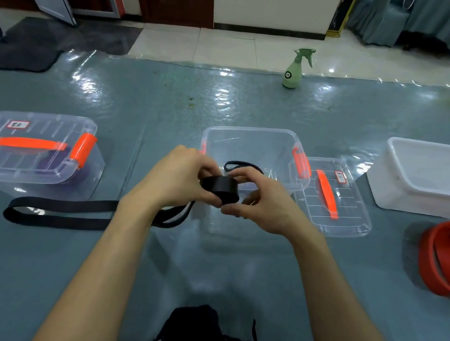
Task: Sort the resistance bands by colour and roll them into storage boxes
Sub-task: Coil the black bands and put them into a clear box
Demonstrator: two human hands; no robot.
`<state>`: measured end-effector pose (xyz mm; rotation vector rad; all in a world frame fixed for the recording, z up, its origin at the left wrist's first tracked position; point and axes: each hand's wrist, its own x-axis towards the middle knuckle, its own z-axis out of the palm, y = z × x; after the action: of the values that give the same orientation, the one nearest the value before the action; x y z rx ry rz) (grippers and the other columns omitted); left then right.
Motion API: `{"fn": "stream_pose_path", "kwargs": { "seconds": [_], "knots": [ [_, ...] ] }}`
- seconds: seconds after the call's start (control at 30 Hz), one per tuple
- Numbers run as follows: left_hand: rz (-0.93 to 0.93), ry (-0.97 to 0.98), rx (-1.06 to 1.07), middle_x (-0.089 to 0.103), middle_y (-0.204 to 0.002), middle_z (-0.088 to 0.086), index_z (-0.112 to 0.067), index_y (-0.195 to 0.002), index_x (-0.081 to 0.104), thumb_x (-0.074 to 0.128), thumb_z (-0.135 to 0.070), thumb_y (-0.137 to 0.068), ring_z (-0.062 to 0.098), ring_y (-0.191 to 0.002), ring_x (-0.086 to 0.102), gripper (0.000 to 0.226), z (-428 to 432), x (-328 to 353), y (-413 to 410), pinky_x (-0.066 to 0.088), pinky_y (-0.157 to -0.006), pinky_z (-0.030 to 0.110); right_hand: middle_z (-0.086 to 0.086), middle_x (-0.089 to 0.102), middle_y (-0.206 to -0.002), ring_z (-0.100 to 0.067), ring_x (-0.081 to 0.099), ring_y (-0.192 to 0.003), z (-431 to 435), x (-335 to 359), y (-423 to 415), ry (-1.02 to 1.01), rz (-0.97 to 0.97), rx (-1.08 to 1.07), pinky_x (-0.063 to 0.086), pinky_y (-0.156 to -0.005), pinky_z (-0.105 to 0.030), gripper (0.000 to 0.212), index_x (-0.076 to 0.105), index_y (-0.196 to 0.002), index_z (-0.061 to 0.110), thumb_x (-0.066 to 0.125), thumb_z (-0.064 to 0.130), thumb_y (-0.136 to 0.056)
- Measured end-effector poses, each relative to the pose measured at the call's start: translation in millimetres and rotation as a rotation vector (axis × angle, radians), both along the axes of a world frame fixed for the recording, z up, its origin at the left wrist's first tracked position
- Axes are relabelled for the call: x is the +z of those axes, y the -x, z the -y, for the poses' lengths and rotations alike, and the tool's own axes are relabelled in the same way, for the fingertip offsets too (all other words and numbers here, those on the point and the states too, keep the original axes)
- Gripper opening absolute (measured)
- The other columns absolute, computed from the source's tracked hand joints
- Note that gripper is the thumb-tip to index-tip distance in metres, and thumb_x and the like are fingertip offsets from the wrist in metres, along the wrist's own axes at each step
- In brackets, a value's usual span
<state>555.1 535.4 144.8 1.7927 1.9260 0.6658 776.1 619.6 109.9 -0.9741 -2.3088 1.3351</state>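
Note:
A black resistance band [220, 188] is partly wound into a tight roll between my left hand [183, 176] and my right hand [257, 199], just above the front of the open clear storage box [253, 138]. Both hands pinch the roll. The band's loose tail [60, 209] trails left across the mat in a long flat loop. Another thin black band [242, 167] lies inside the open box. The box's lid [333, 198], with an orange handle, lies flat to its right. Red bands [448, 257] are piled at the right edge.
A closed clear box [31, 146] with orange latches and a label stands at the left, something purple inside it. A white tub [429, 178] sits at the right. A green spray bottle [294, 68] stands at the far edge of the blue-grey mat [170, 101].

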Motion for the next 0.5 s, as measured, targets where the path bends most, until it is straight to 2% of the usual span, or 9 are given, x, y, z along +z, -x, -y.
{"fn": "stream_pose_path", "kwargs": {
  "seconds": [0.07, 0.13, 0.2, 0.3, 0.37, 0.43, 0.5],
  "knots": [
    [-0.182, 0.029, -0.044, 0.079, -0.082, -0.019, -0.037, -0.096, 0.078, 0.1, -0.045, -0.062, 0.002, -0.084, 0.072, 0.04, -2, 2, -9, 0.057, -0.071, 0.03, 0.015, 0.073, -0.104, -0.008, 0.066, -0.067, 2, 0, 5, -0.159, 0.09, 0.006, 0.052, -0.067, -0.024, 0.049, 0.072, -0.117, 0.032, 0.098, 0.033, -0.076],
    [-0.19, 0.027, -0.045, 0.08, -0.089, -0.022, -0.039, -0.1, 0.069, 0.098, -0.045, -0.066, -0.001, -0.086, 0.068, 0.045, -2, -1, -12, 0.05, -0.067, 0.025, 0.011, 0.07, -0.087, -0.01, 0.065, -0.068, 3, -1, 8, -0.195, 0.062, -0.003, 0.048, -0.064, -0.026, 0.034, 0.076, -0.105, 0.024, 0.096, 0.028, -0.078],
    [-0.043, 0.03, -0.027, 0.078, -0.094, -0.032, -0.043, -0.105, 0.062, 0.098, -0.038, -0.068, -0.01, -0.096, 0.067, 0.052, 1, -3, -6, 0.049, -0.075, 0.023, 0.007, 0.069, -0.081, -0.012, 0.067, -0.068, 3, -1, 6, -0.19, 0.008, -0.016, 0.05, -0.064, -0.027, 0.026, 0.076, -0.104, 0.019, 0.092, 0.021, -0.083],
    [0.217, 0.01, -0.04, 0.081, -0.099, -0.028, -0.044, -0.107, 0.073, 0.102, -0.026, -0.067, -0.008, -0.106, 0.073, 0.053, 6, -9, 12, 0.053, -0.095, 0.022, -0.006, 0.072, -0.084, -0.011, 0.071, -0.064, 2, 1, 2, -0.061, -0.148, -0.053, 0.056, -0.067, -0.027, 0.029, 0.075, -0.113, 0.009, 0.088, 0.008, -0.087],
    [0.374, -0.006, -0.037, 0.084, -0.104, -0.017, -0.04, -0.108, 0.082, 0.103, -0.023, -0.067, -0.001, -0.11, 0.077, 0.05, 8, -13, 17, 0.055, -0.096, 0.02, -0.013, 0.075, -0.089, -0.018, 0.073, -0.066, -1, 4, -1, 0.072, -0.276, -0.083, 0.061, -0.073, -0.033, 0.031, 0.073, -0.117, 0.001, 0.085, 0.0, -0.089],
    [0.498, -0.057, -0.01, 0.085, -0.106, -0.012, -0.038, -0.109, 0.085, 0.102, -0.027, -0.067, 0.005, -0.111, 0.078, 0.047, 7, -14, 17, 0.057, -0.093, 0.018, -0.013, 0.077, -0.089, -0.026, 0.075, -0.071, -2, 7, -1, 0.178, -0.349, -0.084, 0.063, -0.081, -0.043, 0.027, 0.071, -0.117, 0.001, 0.082, 0.002, -0.092],
    [0.535, -0.093, -0.002, 0.085, -0.107, -0.012, -0.039, -0.109, 0.086, 0.102, -0.032, -0.064, 0.005, -0.111, 0.079, 0.048, 5, -12, 15, 0.056, -0.09, 0.014, -0.018, 0.076, -0.098, -0.032, 0.076, -0.077, 0, 6, 0, 0.321, -0.404, -0.053, 0.065, -0.084, -0.048, 0.024, 0.067, -0.116, -0.003, 0.078, 0.002, -0.095]
  ]
}}
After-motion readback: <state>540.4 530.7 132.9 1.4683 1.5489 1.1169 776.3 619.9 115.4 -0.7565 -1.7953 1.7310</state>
